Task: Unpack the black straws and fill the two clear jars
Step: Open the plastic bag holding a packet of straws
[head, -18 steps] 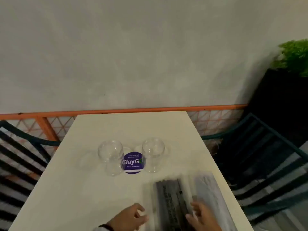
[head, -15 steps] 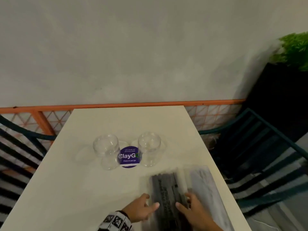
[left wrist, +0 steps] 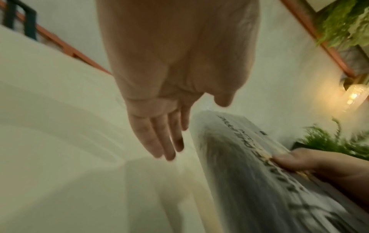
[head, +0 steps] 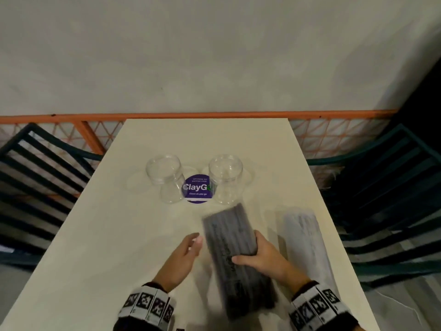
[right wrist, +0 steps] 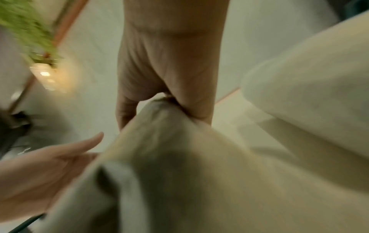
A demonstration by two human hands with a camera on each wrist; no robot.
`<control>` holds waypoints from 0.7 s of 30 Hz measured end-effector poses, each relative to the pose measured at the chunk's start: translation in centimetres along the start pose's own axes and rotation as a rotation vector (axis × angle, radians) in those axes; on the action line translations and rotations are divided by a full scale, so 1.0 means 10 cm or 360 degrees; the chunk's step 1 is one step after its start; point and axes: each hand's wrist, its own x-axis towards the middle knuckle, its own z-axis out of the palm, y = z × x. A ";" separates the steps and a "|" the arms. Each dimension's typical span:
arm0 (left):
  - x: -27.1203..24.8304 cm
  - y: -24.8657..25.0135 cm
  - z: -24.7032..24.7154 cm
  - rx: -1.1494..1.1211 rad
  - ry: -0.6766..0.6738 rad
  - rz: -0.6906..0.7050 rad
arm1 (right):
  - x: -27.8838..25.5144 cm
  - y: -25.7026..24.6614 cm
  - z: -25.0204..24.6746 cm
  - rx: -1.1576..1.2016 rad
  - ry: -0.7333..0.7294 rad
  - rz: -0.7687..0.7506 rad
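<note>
**Right hand gripping the black straw pack; left hand hovering open beside it**

Right hand (head: 265, 255) is wrapping around the pack of black straws (head: 229, 237), thumb lying across the top face, fingers curling round the right edge. In the right wrist view the same hand (right wrist: 171, 66) is clamping the wrapper, which is blurring into a pale mass there. The pack is lying lengthwise on the white table (head: 100, 247), far end pointing toward the jars, near end reaching down between the two wrists. It is looking blurred, so whether it is resting flat or lifting slightly cannot be told. Wrapper is showing printed text along one side, unreadable.

Left hand (head: 183, 254) is sitting just left of the pack, fingers straight and relaxed, holding nothing. The left wrist view is showing its fingers (left wrist: 159, 141) extended together near the pack's edge (left wrist: 239, 157); contact with the wrapper cannot be confirmed.

Left clear jar (head: 164, 177) and right clear jar (head: 225, 177) are standing on the table beyond the pack, either side of a round purple sticker (head: 196, 188) reading "ClayGo". Neither jar is showing any straws inside. The right jar is sitting just beyond the pack's far end.

A second pack of pale straws (head: 303, 237) is lying to the right of the black one, near the table's right edge.

Dark slatted chairs (head: 386, 187) are flanking the table.
</note>
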 end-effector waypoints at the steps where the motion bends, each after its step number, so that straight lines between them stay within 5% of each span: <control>1: -0.05 0.05 -0.11 -0.0072 0.0163 0.0029 | -0.02 -0.10 0.02 -0.0150 -0.0006 -0.0109; 5: -0.22 0.29 -0.54 -0.0241 0.0500 0.0195 | -0.07 -0.43 0.17 -0.0690 -0.0103 -0.0553; 10: -0.34 0.39 -0.80 -0.0126 0.0319 0.0237 | 0.03 -0.57 0.45 -0.1315 -0.0146 -0.0937; 21: -0.37 -0.13 -1.18 0.0173 0.0488 0.0210 | 0.22 -0.77 0.65 -0.1418 -0.0192 -0.0716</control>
